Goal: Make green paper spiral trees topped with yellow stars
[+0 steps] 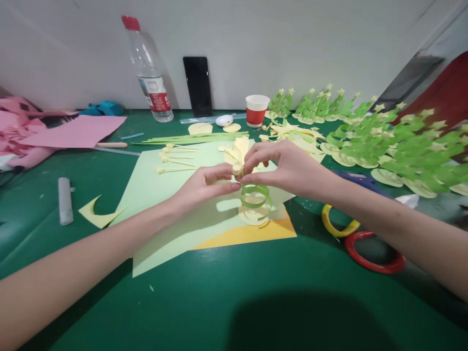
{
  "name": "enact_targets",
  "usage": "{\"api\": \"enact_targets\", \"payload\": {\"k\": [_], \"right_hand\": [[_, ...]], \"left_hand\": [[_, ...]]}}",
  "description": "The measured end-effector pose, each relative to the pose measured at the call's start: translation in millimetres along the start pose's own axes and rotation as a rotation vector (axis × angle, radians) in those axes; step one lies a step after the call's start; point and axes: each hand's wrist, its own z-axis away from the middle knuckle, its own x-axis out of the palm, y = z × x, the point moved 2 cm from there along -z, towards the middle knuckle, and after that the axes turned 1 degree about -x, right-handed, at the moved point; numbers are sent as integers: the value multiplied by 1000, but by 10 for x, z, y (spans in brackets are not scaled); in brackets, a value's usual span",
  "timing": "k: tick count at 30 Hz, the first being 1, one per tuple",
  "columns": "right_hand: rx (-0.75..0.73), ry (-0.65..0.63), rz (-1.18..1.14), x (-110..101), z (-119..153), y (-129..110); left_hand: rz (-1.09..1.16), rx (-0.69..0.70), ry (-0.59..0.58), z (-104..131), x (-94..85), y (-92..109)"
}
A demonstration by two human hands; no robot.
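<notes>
My left hand (204, 186) and my right hand (280, 163) meet over the middle of the paper, thumbs and fingers pinched together. Just below their fingertips hangs a curled green paper spiral (255, 196), its top between them, partly hidden by the fingers. Under the spiral is a pale yellow paper disc (254, 215); whether they are joined I cannot tell. Folded pale yellow paper (239, 151) shows right at the fingertips, and I cannot make out whether it is held or lies behind. Several thin yellow paper stems with bunched heads (177, 158) lie left of the hands.
Light green sheets (153, 209) lie over an orange sheet (256, 235). Scissors with yellow and red handles (376, 267) lie under my right forearm. Green paper spirals with stars (398, 141) crowd the right. A cup (257, 112), phone (198, 87), bottle (153, 80) and glue stick (66, 201) stand or lie around.
</notes>
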Motion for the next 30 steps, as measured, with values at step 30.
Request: {"api": "enact_targets", "payload": {"k": [30], "right_hand": [[188, 210, 61, 67, 111, -133]], "left_hand": [[-12, -4, -4, -15, 30, -20]]}}
